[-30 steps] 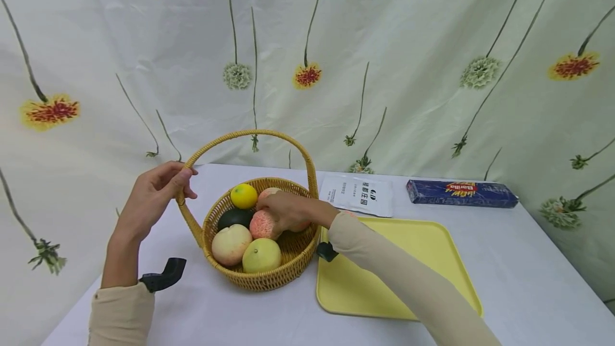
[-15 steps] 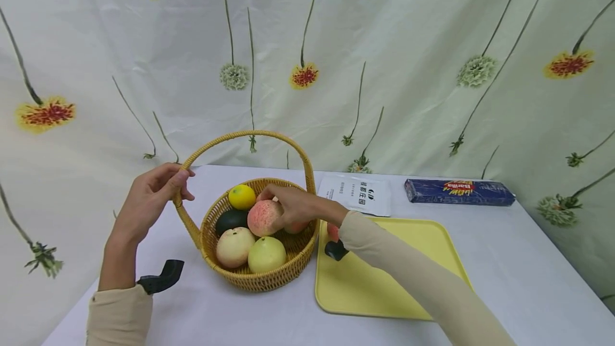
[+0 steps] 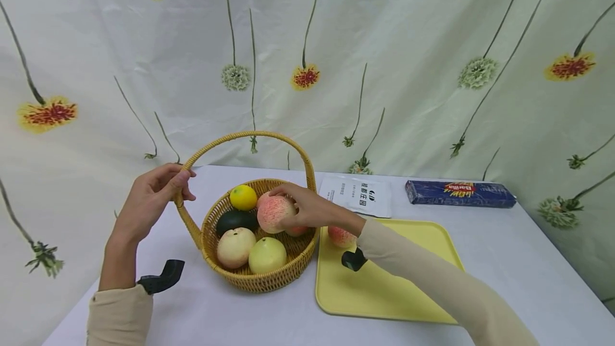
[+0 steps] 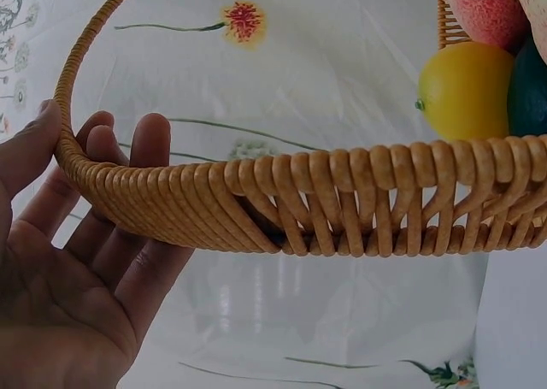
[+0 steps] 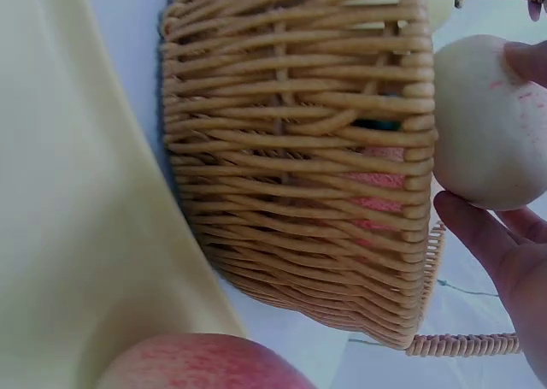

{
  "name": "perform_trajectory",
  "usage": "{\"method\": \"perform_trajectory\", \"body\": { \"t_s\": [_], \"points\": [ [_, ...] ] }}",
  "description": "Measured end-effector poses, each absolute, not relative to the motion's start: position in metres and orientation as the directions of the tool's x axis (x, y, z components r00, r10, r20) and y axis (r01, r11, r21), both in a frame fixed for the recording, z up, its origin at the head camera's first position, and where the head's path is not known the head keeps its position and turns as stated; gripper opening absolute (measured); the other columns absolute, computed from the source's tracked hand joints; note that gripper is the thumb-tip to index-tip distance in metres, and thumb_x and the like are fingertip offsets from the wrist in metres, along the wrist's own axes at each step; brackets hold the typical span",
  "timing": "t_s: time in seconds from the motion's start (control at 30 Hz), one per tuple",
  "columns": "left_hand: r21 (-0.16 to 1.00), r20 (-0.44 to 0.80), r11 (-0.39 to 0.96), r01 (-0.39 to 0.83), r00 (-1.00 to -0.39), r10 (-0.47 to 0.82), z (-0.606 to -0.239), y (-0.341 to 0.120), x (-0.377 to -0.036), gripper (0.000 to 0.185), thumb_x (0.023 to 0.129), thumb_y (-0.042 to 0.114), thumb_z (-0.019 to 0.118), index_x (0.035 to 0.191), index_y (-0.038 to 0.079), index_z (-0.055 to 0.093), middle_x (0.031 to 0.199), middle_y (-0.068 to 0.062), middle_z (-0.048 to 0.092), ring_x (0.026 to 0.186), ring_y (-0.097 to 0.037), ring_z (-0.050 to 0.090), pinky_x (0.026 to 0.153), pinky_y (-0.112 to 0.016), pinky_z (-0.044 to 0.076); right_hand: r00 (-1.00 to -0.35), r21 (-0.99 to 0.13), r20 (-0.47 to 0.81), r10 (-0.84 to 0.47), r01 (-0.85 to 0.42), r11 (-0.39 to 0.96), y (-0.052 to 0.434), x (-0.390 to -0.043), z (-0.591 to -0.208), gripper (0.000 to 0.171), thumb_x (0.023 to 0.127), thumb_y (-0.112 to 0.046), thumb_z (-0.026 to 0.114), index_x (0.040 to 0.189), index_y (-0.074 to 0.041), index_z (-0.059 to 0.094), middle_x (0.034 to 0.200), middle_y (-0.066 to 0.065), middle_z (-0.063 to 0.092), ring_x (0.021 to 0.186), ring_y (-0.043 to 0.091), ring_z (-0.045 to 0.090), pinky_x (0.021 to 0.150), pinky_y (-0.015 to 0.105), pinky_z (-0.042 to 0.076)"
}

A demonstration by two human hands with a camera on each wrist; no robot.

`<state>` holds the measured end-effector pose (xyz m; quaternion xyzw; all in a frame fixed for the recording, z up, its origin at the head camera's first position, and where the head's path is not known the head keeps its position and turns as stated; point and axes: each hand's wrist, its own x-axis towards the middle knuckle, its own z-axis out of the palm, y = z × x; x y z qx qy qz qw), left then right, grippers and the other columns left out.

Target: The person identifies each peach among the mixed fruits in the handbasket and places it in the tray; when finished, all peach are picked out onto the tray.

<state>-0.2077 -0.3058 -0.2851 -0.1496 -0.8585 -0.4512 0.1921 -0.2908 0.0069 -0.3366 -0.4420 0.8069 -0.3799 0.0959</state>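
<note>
In the head view, one wicker basket (image 3: 261,260) is seen standing on the white tabletop (image 3: 230,314), just left of one yellow tray (image 3: 384,282). The basket's handle (image 3: 250,135) is gripped near its left base by the left hand (image 3: 154,199), the thumb and fingers curled round it. One pink peach (image 3: 274,213) is grasped by the right hand (image 3: 307,208) and is held just above the basket's rim, over the fruit inside. Five further pieces are counted in the basket: one lemon (image 3: 243,197), one dark avocado (image 3: 236,220), one pale peach (image 3: 235,247), one greenish pear (image 3: 267,254) and one partly hidden pink fruit (image 3: 297,231) under the right hand. One more peach (image 3: 341,236) lies on the tray's near-left corner. Behind the tray, one white packet (image 3: 357,195) and one blue pasta box (image 3: 460,193) are set well apart from the basket.

In the left wrist view, the handle (image 4: 197,205) is seen crossing the curled fingers (image 4: 128,175) of the left hand, with the lemon (image 4: 466,90) behind it.

In the right wrist view, the held peach (image 5: 487,120) is clasped by fingertips (image 5: 479,235) beside the basket wall (image 5: 299,150); the tray peach (image 5: 201,363) shows at the bottom edge.
</note>
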Motion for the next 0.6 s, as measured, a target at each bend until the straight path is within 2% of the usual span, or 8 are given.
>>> {"method": "perform_trajectory", "body": {
  "t_s": [0.3, 0.6],
  "points": [
    [0.716, 0.471, 0.543, 0.439, -0.878, 0.088, -0.286, -0.306, -0.209, 0.014, 0.099, 0.018, 0.053, 0.107, 0.009, 0.061, 0.074, -0.004, 0.065, 0.07, -0.012, 0.065, 0.07, -0.017, 0.05, -0.667, -0.804, 0.204, -0.717, -0.532, 0.267, 0.024, -0.28, -0.342, 0.06, 0.084, -0.024, 0.071, 0.137, -0.015, 0.045, 0.129, 0.001, 0.053, 0.106, 0.014, 0.056, 0.088, 0.031, 0.05],
    [0.724, 0.477, 0.528, 0.444, -0.875, 0.081, -0.286, -0.307, -0.209, 0.012, 0.099, 0.015, 0.053, 0.106, 0.01, 0.062, 0.074, -0.004, 0.065, 0.07, -0.011, 0.066, 0.071, -0.016, 0.05, -0.687, -0.863, 0.166, -0.708, -0.449, 0.233, 0.044, -0.271, -0.346, 0.061, 0.084, -0.019, 0.071, 0.138, -0.013, 0.044, 0.132, 0.003, 0.052, 0.114, 0.017, 0.056, 0.092, 0.033, 0.049]
  ]
}}
